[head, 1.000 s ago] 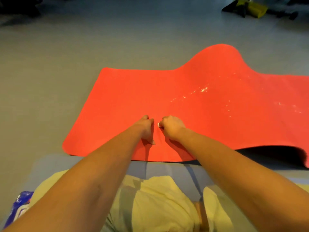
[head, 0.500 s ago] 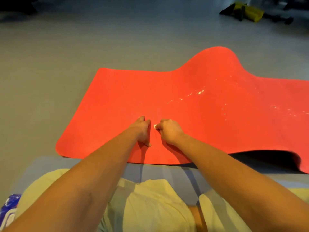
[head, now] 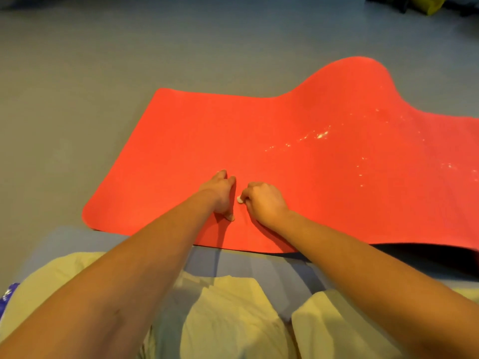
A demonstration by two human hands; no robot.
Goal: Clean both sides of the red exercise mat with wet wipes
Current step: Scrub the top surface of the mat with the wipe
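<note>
The red exercise mat [head: 259,141] lies on the grey floor, with a raised hump at its far right and its near right edge lifted off the floor. White specks dot its right half. My left hand [head: 220,194] presses on the mat near its front middle, fingers bent and holding nothing. Just to its right, my right hand [head: 264,203] is closed in a fist on the mat, and a small white bit of wet wipe [head: 239,200] shows at its fingertips. The rest of the wipe is hidden in the fist.
A blue and white packet [head: 7,294] peeks in at the lower left edge. Yellow and black gear [head: 430,3] lies on the floor at the far right. My knees in pale yellow cloth are at the bottom. Grey floor surrounds the mat.
Both hands stay close together at the same spot on the mat, the left one shifting slightly. The view has drifted a little.
</note>
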